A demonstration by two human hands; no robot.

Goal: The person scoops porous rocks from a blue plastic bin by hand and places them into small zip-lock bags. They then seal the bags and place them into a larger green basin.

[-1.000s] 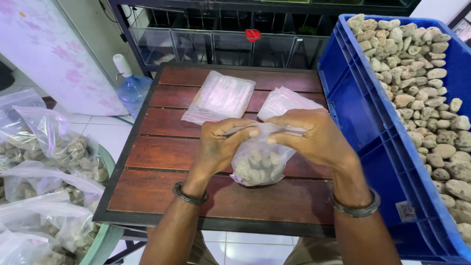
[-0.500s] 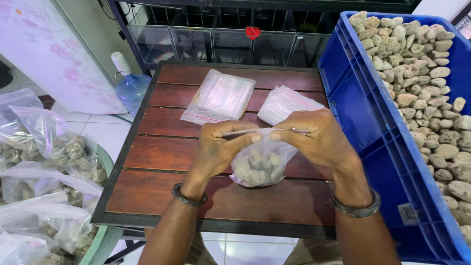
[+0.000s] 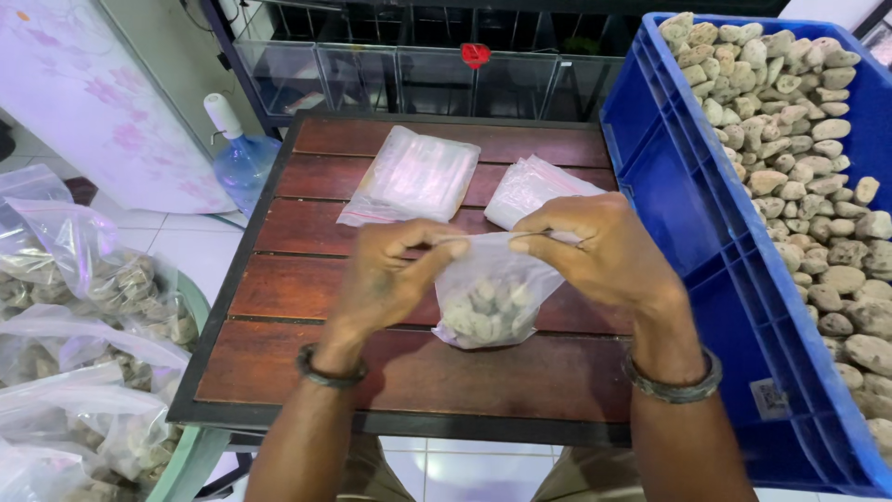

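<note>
A small clear plastic bag (image 3: 491, 302) partly filled with pale grey stones rests on the dark wooden slatted table (image 3: 307, 288). My left hand (image 3: 390, 274) pinches the bag's top edge from the left. My right hand (image 3: 595, 251) pinches the same edge from the right, fingers pressed along the seal. Both wrists wear dark bangles. The bag's base touches the table between my hands.
Two stacks of empty clear bags lie further back, one to the left (image 3: 413, 175) and one to the right (image 3: 534, 186). A blue crate (image 3: 678, 195) heaped with pale stones (image 3: 799, 139) stands at the right. Filled bags (image 3: 84, 307) pile up at the left. A water bottle (image 3: 237, 153) stands on the floor.
My hands stay on the bag's top edge; the fingers have shifted slightly along it. The bag remains in the same spot on the table.
</note>
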